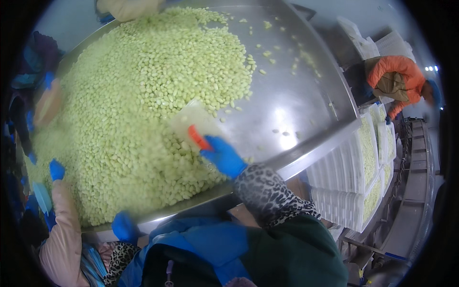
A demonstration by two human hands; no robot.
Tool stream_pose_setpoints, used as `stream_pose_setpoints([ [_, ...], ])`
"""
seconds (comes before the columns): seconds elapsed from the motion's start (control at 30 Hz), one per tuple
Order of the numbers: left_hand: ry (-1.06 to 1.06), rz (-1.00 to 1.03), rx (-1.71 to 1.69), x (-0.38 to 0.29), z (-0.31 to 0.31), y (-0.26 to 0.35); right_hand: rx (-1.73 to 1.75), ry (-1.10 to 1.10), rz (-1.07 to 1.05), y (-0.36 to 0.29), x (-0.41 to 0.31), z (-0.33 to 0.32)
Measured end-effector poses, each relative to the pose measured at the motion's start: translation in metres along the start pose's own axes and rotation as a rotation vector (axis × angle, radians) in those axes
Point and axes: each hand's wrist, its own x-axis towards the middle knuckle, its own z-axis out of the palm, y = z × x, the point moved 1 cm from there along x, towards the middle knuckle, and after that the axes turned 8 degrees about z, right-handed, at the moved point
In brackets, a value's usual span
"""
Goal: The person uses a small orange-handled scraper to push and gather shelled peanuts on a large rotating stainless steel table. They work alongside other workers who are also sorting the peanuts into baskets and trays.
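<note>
My right hand (225, 156), in a blue glove, grips the red handle (198, 137) of a flat, whitish translucent scraper (195, 118). The blade lies at the right edge of a broad heap of pale green oval fruits (118, 118), which look like grapes. Beneath them is a large stainless steel table (269, 97) with raised sides. At its near rim (154, 222) is my left hand (124, 226), also gloved in blue. It looks blurred and curled, and its fingers are not clear. Leopard-print covers both my forearms.
To the left, a co-worker's gloved hand (56, 170) reaches over the heap, near a pale blue bowl (42, 198). Further workers line the left side. At right, a person in an orange jacket (398, 77) touches stacked white crates (339, 168) of fruit beside a conveyor (408, 193).
</note>
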Motion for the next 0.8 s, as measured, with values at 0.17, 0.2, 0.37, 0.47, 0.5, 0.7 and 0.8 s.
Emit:
stream_pose_setpoints([
  [0.17, -0.003, -0.049, -0.175, 0.011, -0.018, 0.026, -0.295, 0.749, -0.021, 0.097, 0.037, -0.168],
  [0.2, 0.009, -0.024, -0.172, 0.011, -0.017, 0.026, -0.393, 0.786, 0.049, 0.129, 0.039, -0.213],
  [0.37, 0.085, 0.045, -0.145, 0.002, -0.017, 0.026, -0.549, 0.688, 0.377, 0.218, 0.03, -0.297],
  [0.47, 0.057, -0.071, -0.213, -0.002, -0.02, 0.025, -0.683, 0.473, 0.456, 0.208, 0.05, -0.268],
  [0.5, 0.066, -0.095, -0.251, 0.001, -0.019, 0.029, -0.744, 0.371, 0.45, 0.203, 0.056, -0.259],
  [0.7, 0.25, -0.002, -0.23, -0.003, 0.005, -0.001, -0.135, -0.193, 0.267, 0.085, 0.033, -0.131],
  [0.8, 0.292, -0.012, -0.168, -0.007, -0.002, 0.007, -0.116, -0.051, 0.045, 0.04, 0.006, -0.115],
])
